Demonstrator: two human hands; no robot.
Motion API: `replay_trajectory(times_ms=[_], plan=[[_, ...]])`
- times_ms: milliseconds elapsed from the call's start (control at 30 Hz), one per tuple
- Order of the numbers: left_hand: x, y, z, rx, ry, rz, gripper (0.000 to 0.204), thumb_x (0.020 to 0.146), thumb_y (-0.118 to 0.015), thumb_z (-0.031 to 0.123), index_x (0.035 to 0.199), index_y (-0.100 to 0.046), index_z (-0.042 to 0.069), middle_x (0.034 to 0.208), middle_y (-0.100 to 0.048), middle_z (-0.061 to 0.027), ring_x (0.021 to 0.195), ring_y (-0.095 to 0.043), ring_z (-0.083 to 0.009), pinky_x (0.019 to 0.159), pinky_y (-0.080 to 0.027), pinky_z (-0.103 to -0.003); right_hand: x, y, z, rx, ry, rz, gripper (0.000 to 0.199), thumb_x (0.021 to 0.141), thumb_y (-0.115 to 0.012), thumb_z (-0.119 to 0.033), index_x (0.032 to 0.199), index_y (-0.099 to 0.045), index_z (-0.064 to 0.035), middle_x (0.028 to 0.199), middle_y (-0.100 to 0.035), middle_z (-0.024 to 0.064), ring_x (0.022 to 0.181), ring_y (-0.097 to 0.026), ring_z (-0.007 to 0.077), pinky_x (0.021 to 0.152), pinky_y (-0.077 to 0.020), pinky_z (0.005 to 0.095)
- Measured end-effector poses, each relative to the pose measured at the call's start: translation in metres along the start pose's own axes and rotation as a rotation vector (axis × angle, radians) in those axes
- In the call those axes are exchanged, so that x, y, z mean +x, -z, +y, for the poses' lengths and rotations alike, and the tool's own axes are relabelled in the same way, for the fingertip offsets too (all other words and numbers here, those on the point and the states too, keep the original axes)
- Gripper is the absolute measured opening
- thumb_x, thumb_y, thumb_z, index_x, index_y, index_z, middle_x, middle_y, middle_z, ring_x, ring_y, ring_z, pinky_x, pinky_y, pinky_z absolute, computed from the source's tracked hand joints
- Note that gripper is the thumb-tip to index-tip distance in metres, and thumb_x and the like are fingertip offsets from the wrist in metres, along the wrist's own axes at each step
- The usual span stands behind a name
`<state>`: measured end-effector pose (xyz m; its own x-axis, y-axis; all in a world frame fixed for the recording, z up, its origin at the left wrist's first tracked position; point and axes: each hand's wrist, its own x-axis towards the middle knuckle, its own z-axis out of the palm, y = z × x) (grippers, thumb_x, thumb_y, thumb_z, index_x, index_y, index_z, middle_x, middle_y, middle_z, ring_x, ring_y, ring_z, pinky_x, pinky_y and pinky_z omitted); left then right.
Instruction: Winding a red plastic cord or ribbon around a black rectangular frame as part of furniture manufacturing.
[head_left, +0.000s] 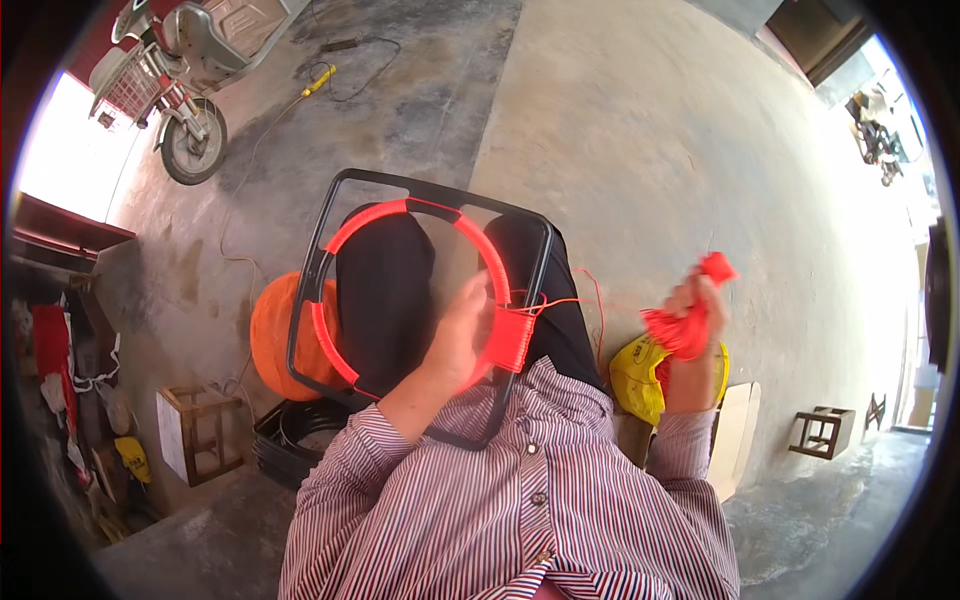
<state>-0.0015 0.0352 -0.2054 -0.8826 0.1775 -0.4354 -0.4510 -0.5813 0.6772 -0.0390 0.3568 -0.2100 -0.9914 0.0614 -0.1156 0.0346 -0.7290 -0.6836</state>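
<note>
Left hand clamped on black square plastic frame with red-wrapped ring, steadying it on lap, likely so wrap stays tight; right hand raised well apart, fist closed on red cord bundle, thin strand running taut to wrapped section beside left hand

A crumpled yellow plastic bag with dark print sits beside a leaning cardboard sheet.
</note>
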Motion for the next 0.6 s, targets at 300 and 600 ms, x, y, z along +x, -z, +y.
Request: replay_trajectory(times_ms=[300,600], plan=[[0.001,0.014,-0.012,-0.124,0.138,-0.116,0.047,0.088,-0.041,0.021,0.127,-0.049,-0.003,0.109,-0.061,-0.0141,0.095,-0.062,-0.0226,0.084,-0.052,-0.037,-0.014,-0.056,0.06,-0.854,-0.564,-0.285,0.034,0.079,-0.069,-0.009,0.11,-0.06,0.0024,0.075,-0.063,0.003,0.063,-0.06,0.011,0.058,-0.0471,0.0261],[0.006,0.009,-0.012,-0.126,0.19,-0.041,0.046,0.082,-0.041,0.014,0.121,-0.052,-0.008,0.104,-0.065,-0.0189,0.094,-0.066,-0.0274,0.085,-0.054,-0.041,-0.018,-0.067,0.101,0.388,-0.342,-0.138,0.009,0.089,-0.056,-0.013,0.083,-0.052,-0.0072,0.071,-0.051,0.0049,0.068,-0.056,0.021,0.083,-0.0512,0.042]])
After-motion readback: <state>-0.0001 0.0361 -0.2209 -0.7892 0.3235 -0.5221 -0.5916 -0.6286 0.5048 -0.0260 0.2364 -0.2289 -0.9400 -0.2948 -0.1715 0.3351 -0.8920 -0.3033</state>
